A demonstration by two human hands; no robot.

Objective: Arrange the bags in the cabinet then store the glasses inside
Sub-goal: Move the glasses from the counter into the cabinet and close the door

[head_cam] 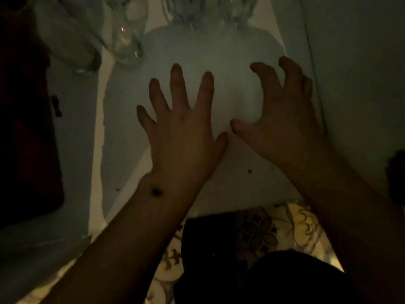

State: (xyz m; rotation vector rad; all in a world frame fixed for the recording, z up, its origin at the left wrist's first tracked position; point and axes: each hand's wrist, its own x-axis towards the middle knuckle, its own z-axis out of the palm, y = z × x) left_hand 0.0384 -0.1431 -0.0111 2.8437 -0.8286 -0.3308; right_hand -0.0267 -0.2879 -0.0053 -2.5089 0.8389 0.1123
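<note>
The view is dim. Both hands reach forward over the white cabinet shelf (252, 183). The left hand (182, 132) is spread flat with all fingers straight and splayed, grasping nothing. The right hand (282, 119) sits just beside it, thumb tips near each other; its fingers are loosely bent, claw-like, and they hold nothing either. Whether either palm actually presses on the shelf I cannot tell in this light.

At the far left of the shelf stand 2 clear glasses: a tall one (72, 40) leaning across the corner of the view and a second glass (127, 42) just to its right, with bright glints on its base. Along the far edge, beyond the fingertips, more glassware (197, 14) shows as blurred pale shapes, probably several stemmed pieces; their count is unclear. All the glasses stand well apart from both hands.

A dark red-brown shape (24, 132) fills the left edge; it may be a bag, but it is too dark to say. On the right rises the pale cabinet wall (359, 73). Near the bottom, a patterned floor (263, 233) shows below the shelf edge, partly covered by dark clothing (274, 281).
</note>
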